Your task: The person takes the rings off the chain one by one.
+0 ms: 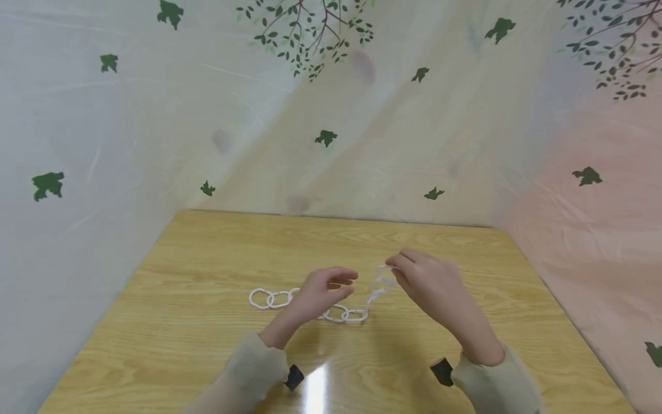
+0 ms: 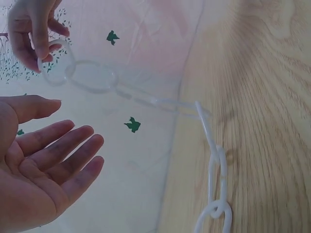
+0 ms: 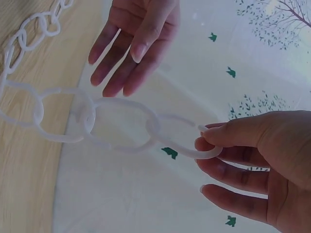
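Observation:
A chain of white plastic links (image 1: 354, 315) lies partly on the wooden table, its right end lifted into the air. My right hand (image 1: 426, 282) pinches the end link (image 3: 187, 154) between thumb and fingers; a small gap shows in that link near the thumb. Several links hang in a slanting line from it down to the table. My left hand (image 1: 322, 292) hovers over the chain's middle, apart from it, and hides some links in the head view. In the left wrist view its fingers (image 2: 73, 165) are spread and relaxed with nothing held.
The wooden table (image 1: 233, 247) reaches back to a pale cloth backdrop (image 1: 269, 167) printed with green leaf shapes and branches. Cloth also hangs along the left and right sides. A dark wrist device (image 1: 293, 378) sits at the left sleeve, another (image 1: 442, 371) at the right.

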Demonstrator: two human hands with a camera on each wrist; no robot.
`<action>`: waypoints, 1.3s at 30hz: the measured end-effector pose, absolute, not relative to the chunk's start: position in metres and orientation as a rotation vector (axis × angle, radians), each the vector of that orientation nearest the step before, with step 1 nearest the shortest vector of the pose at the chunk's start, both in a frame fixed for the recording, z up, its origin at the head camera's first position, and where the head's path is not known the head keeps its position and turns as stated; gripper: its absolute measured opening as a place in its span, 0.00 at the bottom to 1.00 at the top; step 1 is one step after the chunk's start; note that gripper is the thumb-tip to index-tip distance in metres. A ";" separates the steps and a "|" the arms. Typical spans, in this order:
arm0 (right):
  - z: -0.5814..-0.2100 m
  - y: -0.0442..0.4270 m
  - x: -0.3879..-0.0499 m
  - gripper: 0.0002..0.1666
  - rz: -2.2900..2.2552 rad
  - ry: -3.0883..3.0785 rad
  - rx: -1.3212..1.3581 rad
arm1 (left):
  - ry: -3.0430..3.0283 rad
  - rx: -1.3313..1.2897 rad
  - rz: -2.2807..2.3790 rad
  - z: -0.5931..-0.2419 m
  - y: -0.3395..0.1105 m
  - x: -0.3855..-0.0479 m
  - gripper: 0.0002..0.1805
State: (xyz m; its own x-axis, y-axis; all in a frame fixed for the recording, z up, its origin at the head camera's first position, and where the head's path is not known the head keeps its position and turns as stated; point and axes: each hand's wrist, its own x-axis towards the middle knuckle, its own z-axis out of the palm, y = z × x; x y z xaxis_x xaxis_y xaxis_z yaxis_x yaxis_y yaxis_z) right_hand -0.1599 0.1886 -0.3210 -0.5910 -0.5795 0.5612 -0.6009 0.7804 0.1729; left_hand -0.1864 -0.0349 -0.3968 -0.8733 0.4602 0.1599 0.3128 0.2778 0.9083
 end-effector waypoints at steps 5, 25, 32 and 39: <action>-0.318 0.184 -0.160 0.10 0.071 -2.338 0.891 | 2.449 0.780 1.669 -0.394 -0.027 -0.184 0.16; -0.317 0.182 -0.164 0.11 0.217 -2.291 0.961 | 2.541 0.815 1.719 -0.393 -0.016 -0.178 0.09; -0.322 0.186 -0.165 0.08 0.421 -2.396 0.921 | 2.576 0.833 1.718 -0.395 -0.014 -0.178 0.08; -0.331 0.192 -0.168 0.06 0.843 -2.587 0.790 | 2.606 0.806 1.763 -0.398 -0.014 -0.177 0.06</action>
State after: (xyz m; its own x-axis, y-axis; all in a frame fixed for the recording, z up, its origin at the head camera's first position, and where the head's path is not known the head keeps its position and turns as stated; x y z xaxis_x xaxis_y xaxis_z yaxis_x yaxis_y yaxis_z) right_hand -0.1679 0.1923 -0.3314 -0.8012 -0.4068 0.4388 -0.5873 0.6753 -0.4462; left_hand -0.1774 -0.0137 -0.3976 -0.8716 0.3396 0.3536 0.4546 0.2898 0.8422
